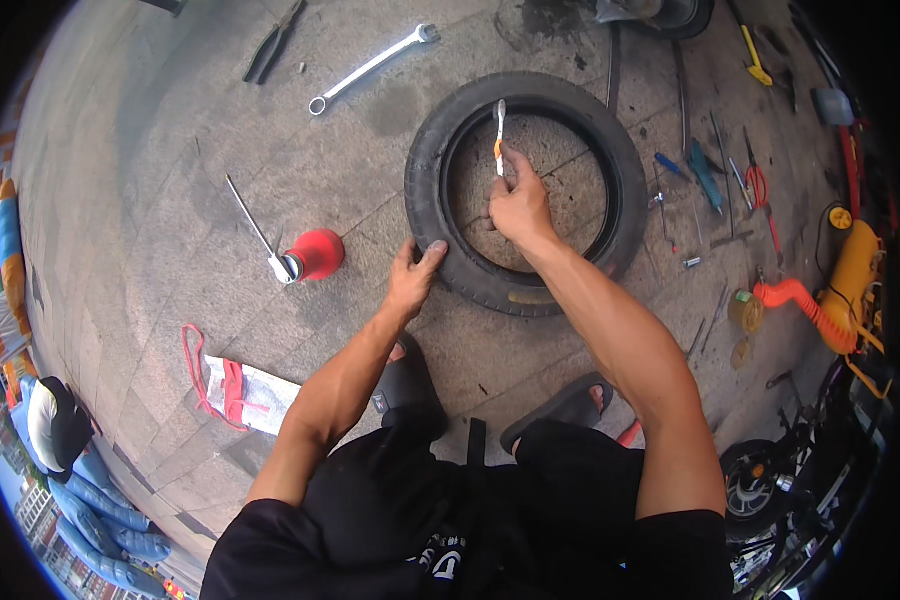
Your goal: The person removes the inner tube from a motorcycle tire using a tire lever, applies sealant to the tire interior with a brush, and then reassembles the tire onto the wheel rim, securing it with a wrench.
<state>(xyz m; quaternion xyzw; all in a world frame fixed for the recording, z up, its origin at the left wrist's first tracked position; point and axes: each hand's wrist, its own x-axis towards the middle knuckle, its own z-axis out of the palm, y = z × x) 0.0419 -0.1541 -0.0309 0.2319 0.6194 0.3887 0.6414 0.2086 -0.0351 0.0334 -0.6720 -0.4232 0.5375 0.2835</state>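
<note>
A black tyre point(435, 135) lies flat on the paving. My right hand point(518, 210) grips a small white-and-orange brush point(500, 135), its head against the tyre's inner edge at the top. My left hand point(417, 266) holds the tyre's lower-left side, thumb on the sidewall. Left of the tyre stands a red oil can point(318, 253) with a long spout. A large combination spanner point(370, 70) lies beyond it.
Pliers point(270, 50), a bag point(260, 395), red-handled scissors point(757, 185), screwdrivers point(670, 165) and other tools lie around. A yellow compressor tank point(848, 285) with orange hose is at right, a motorbike point(770, 480) lower right, another person point(95, 500) lower left.
</note>
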